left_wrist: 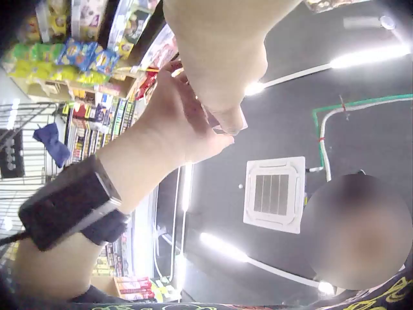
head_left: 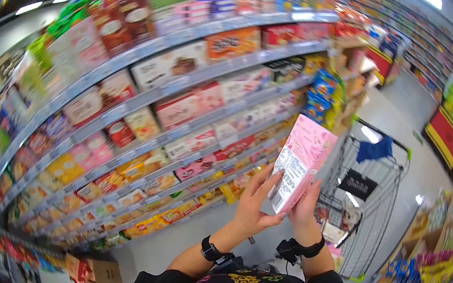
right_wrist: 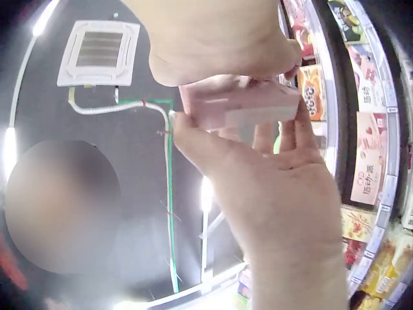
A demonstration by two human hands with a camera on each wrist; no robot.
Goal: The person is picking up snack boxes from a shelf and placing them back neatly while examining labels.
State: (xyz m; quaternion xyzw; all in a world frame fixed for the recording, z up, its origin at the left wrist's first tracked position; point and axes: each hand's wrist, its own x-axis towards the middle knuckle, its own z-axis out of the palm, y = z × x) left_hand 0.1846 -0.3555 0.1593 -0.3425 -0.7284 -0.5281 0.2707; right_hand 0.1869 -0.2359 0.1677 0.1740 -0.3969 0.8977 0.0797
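A tall pink box (head_left: 304, 158), tilted, shows printed text and a barcode on its white panel in the head view. My left hand (head_left: 257, 201) grips its lower left side, and my right hand (head_left: 305, 207) holds the lower right edge. In the right wrist view the left hand (right_wrist: 271, 174) has its thumb and fingers on opposite sides of the box (right_wrist: 239, 103), below the right hand (right_wrist: 222, 39). The left wrist view has my left hand (left_wrist: 219, 58) in front of my right hand (left_wrist: 168, 119), hiding most of the box.
Long shelves of packaged snacks (head_left: 191, 102) run along the left. A wire shopping cart (head_left: 382, 204) with a blue cloth (head_left: 375, 149) and some items stands at the right. Beyond it are more displays (head_left: 451, 129). A cardboard box (head_left: 104, 273) sits on the floor at lower left.
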